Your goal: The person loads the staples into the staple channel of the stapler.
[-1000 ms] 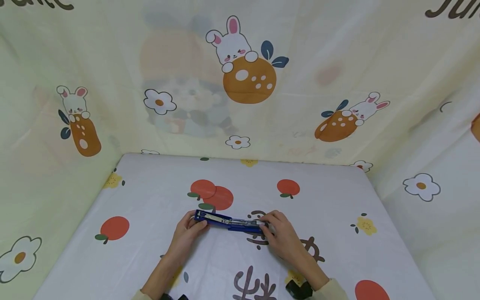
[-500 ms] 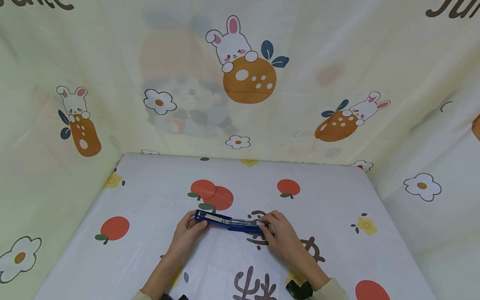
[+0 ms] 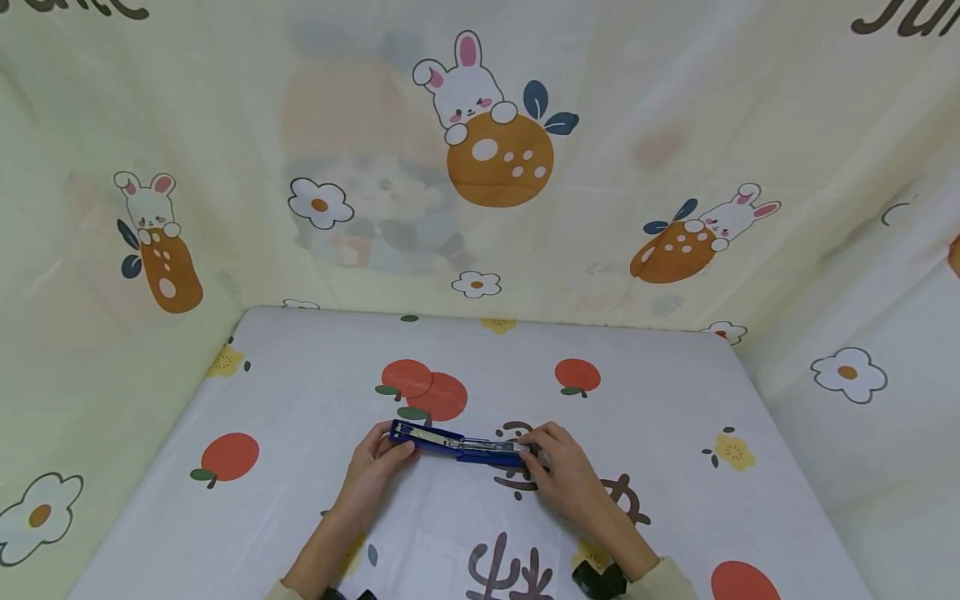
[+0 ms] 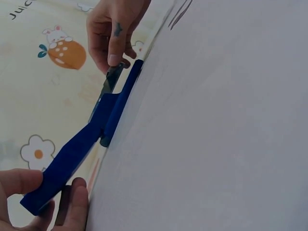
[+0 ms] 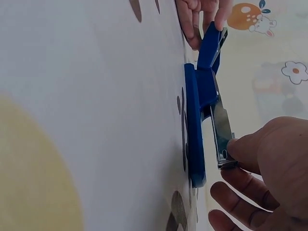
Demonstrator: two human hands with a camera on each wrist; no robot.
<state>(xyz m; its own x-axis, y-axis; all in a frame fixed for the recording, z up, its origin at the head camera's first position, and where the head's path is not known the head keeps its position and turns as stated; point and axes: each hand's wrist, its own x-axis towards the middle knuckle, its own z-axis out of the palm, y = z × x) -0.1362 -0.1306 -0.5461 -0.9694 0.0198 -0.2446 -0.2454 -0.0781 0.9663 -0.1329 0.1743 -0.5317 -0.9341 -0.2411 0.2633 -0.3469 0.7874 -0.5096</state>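
Observation:
A blue stapler (image 3: 457,444) is spread wide at its hinge in the middle of the table, its metal staple channel showing. My left hand (image 3: 378,454) pinches the end of the raised top cover (image 4: 57,180) between thumb and fingers. At the other end, my right hand (image 3: 562,467) has its thumb and a finger on the tip of the metal magazine (image 5: 221,130). In the right wrist view the blue base (image 5: 194,130) lies along the tabletop, apart from the magazine. Whether staples sit in the channel is too small to tell.
The table (image 3: 300,500) wears a white cloth printed with apples and flowers. A pale curtain (image 3: 585,233) with rabbit prints hangs behind and at both sides. Dark wrist-camera mounts (image 3: 598,577) show near the sleeves.

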